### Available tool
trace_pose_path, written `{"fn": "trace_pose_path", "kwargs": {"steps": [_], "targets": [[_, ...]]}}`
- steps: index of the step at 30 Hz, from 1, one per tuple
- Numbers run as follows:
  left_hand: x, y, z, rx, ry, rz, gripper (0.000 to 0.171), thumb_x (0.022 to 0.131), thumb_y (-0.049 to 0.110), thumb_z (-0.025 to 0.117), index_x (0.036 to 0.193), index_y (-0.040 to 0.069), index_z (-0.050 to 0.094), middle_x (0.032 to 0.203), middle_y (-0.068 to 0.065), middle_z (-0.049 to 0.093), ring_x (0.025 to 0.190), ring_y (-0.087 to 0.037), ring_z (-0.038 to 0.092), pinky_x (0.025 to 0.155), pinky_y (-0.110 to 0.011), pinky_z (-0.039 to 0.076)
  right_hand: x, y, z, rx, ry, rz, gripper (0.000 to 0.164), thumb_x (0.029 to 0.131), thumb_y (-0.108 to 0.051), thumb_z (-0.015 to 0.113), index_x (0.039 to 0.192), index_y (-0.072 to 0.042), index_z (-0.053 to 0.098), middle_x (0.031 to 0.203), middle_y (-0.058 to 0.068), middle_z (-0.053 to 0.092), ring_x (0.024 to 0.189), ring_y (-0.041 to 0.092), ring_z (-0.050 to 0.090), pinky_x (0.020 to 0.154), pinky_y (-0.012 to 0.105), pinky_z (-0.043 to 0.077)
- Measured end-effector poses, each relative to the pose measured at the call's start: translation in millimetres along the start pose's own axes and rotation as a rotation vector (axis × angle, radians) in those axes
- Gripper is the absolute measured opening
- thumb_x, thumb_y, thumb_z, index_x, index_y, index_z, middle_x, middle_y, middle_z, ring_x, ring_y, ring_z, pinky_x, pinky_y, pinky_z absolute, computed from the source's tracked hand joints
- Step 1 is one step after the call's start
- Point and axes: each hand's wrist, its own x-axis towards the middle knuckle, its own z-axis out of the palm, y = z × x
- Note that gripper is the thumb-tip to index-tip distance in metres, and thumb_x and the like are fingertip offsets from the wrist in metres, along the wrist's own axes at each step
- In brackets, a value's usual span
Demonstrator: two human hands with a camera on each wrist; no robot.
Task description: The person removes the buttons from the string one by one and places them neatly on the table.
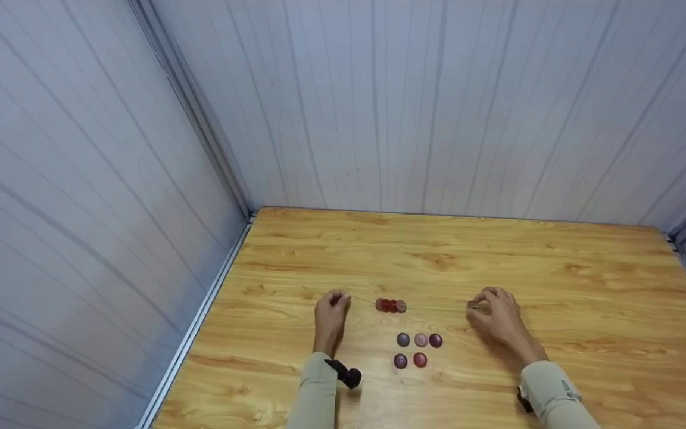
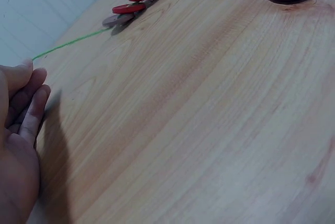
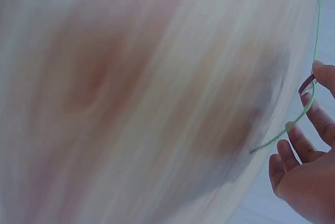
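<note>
A thin green string (image 2: 73,41) runs between the two hands. My left hand (image 1: 330,316) pinches its left end between thumb and fingertips. Several strung buttons (image 1: 389,305) lie overlapped on it, red ones in the middle and dull pink ones at the ends. At the right, my right hand (image 1: 502,319) pinches a dark reddish button (image 3: 307,84) between thumb and forefinger, the other fingers spread loosely. The string passes at that button, and its loose tail hangs past the fingers. Nearer the body lie loose buttons in two rows, including a grey one (image 1: 403,339) and a red one (image 1: 420,360).
The wood-patterned table (image 1: 557,262) meets a pale panelled wall (image 1: 343,119) at the back and another at the left. Each sleeve cuff carries a black wrist camera; the left one (image 1: 350,377) stands out over the table.
</note>
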Motion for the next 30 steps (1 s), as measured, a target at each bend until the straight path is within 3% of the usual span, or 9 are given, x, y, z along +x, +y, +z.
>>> {"fn": "trace_pose_path", "kwargs": {"steps": [13, 22, 30], "targets": [[-1.0, -1.4, -1.2, 0.012, -0.006, 0.022, 0.012, 0.092, 0.014, 0.064, 0.092, 0.003, 0.068, 0.09, -0.008, 0.067, 0.082, -0.017, 0.059, 0.074, -0.028, 0.049, -11.6, 14.2, -20.3, -0.017, 0.003, 0.032, 0.03, 0.09, -0.026, 0.067, 0.104, -0.001, 0.062, 0.133, 0.031, 0.044, 0.125, 0.051, 0.031, 0.102, 0.064, 0.02], [-1.8, -2.7, -1.8, -0.077, -0.035, -0.018, 0.017, 0.093, 0.016, 0.063, 0.097, 0.0, 0.067, 0.096, -0.015, 0.066, 0.084, -0.02, 0.059, 0.074, -0.029, 0.049, -18.5, 24.1, -30.1, -0.025, 0.018, 0.037, 0.032, 0.091, -0.027, 0.066, 0.107, 0.0, 0.061, 0.133, 0.03, 0.043, 0.123, 0.051, 0.032, 0.1, 0.064, 0.022], [-1.8, -1.2, -1.2, -0.053, -0.021, -0.01, 0.016, 0.092, 0.015, 0.064, 0.095, 0.0, 0.067, 0.093, -0.012, 0.067, 0.083, -0.018, 0.06, 0.073, -0.028, 0.049, -23.3, 32.0, -39.3, -0.032, 0.036, 0.063, 0.033, 0.091, -0.027, 0.066, 0.107, 0.001, 0.061, 0.131, 0.031, 0.043, 0.122, 0.052, 0.032, 0.098, 0.065, 0.023]]}}
